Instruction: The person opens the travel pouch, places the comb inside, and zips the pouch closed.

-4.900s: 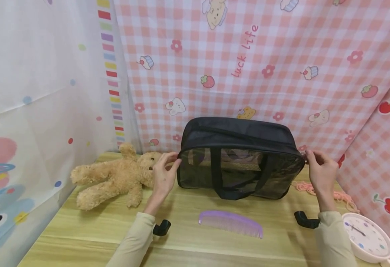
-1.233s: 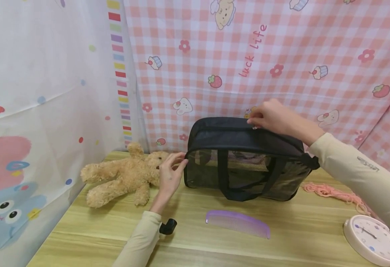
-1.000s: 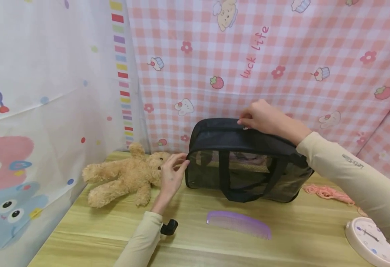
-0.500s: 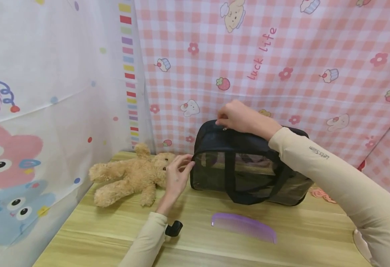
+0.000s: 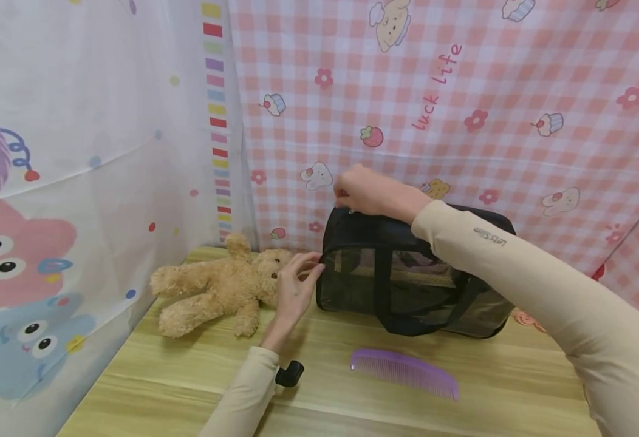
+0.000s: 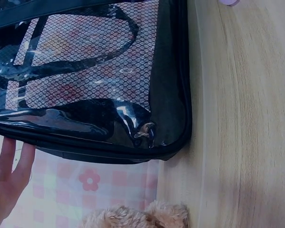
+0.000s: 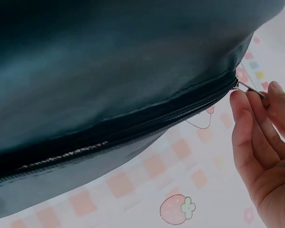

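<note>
A black bag (image 5: 423,294) with a see-through front panel and a hanging handle stands upright on the table. My left hand (image 5: 293,288) pinches the bag's left edge between fingers and thumb; the left wrist view shows fingers (image 6: 23,164) at that edge. Above the top left corner, my right hand (image 5: 362,189) holds the zipper's metal pull (image 7: 251,89) between thumb and fingers. Behind the slider, a dark gap runs along the zipper (image 7: 147,126) in the right wrist view. Something with mesh (image 6: 85,61) shows through the clear panel.
A plush teddy bear (image 5: 221,291) lies left of the bag. In front lies a purple comb (image 5: 404,373). Some pink cord (image 5: 528,320) shows past the bag's right end, partly behind my right sleeve (image 5: 538,279). A checked curtain (image 5: 407,109) hangs close behind.
My right hand has moved from the bag's right end leftward along its top to the left end with the zipper pull. The left hand keeps its place. My right sleeve now covers the clock.
</note>
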The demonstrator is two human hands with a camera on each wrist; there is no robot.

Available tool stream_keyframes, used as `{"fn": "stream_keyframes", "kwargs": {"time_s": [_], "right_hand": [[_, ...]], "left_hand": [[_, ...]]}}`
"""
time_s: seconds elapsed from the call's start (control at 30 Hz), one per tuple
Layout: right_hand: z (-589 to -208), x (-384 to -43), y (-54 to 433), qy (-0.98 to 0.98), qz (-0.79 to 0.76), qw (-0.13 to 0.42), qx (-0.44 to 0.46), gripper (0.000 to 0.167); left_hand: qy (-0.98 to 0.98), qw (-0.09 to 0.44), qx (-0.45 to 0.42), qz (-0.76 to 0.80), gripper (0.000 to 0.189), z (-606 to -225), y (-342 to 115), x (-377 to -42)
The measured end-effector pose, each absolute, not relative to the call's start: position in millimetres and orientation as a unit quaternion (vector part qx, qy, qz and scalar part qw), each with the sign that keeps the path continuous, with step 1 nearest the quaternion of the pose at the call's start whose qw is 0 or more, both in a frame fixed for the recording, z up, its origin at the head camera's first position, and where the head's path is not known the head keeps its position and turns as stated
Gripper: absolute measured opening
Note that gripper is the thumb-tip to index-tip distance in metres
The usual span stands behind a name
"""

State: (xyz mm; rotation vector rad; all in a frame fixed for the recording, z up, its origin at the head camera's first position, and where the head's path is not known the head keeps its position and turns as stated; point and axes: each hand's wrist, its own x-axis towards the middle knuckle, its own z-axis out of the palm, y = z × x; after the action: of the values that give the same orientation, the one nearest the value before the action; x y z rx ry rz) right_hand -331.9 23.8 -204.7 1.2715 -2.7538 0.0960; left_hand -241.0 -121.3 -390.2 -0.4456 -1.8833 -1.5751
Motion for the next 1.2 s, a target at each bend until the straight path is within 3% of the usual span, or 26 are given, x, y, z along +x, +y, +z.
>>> {"fn": "stream_keyframes", "kwargs": {"time_s": [0.73,1.0,1.2], "right_hand": [[-200.5,-336.0,25.7,-0.902,0.045,0.057,0.426,0.017],[-198.6,-333.5,40.6,-0.888,0.058,0.08,0.45,0.023],[-201.7,-318.9,59.1,-0.885,0.064,0.082,0.454,0.017]], "left_hand": [[-0.713,0.32,-0.167,-0.601,0.016,-390.2,-120.8,-242.2],[-0.715,0.316,-0.165,-0.602,0.016,-390.0,-120.4,-242.1],[-0.715,0.319,-0.162,-0.601,0.016,-390.5,-120.3,-243.1]]}}
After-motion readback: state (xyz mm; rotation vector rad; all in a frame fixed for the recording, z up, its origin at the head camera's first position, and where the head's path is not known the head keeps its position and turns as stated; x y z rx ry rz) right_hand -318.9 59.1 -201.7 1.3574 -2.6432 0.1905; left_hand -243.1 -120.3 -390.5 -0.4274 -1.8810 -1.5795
